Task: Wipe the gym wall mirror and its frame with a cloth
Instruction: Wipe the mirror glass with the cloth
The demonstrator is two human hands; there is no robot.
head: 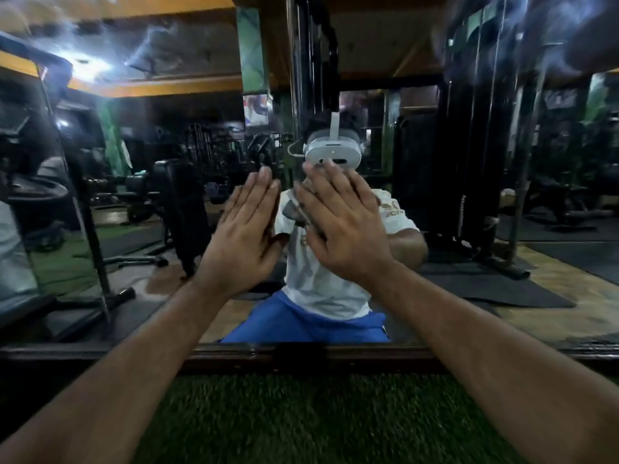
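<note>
Right hand [341, 226] presses cloth [296, 209] flat on mirror [150, 195], fingers straight. Left hand [244, 229] flat, empty, just beside. Frame [301, 354] runs crosswise below both wrists.

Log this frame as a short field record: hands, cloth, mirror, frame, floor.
left hand: flat, fingers straight, against the glass
right hand: flat, pressing the cloth to the glass
crumpled grey-white cloth: under the right palm, partly hidden
large wall mirror: reflects dark gym machines
dark wooden bottom frame: untouched by either hand
green artificial turf floor: below the frame
</note>
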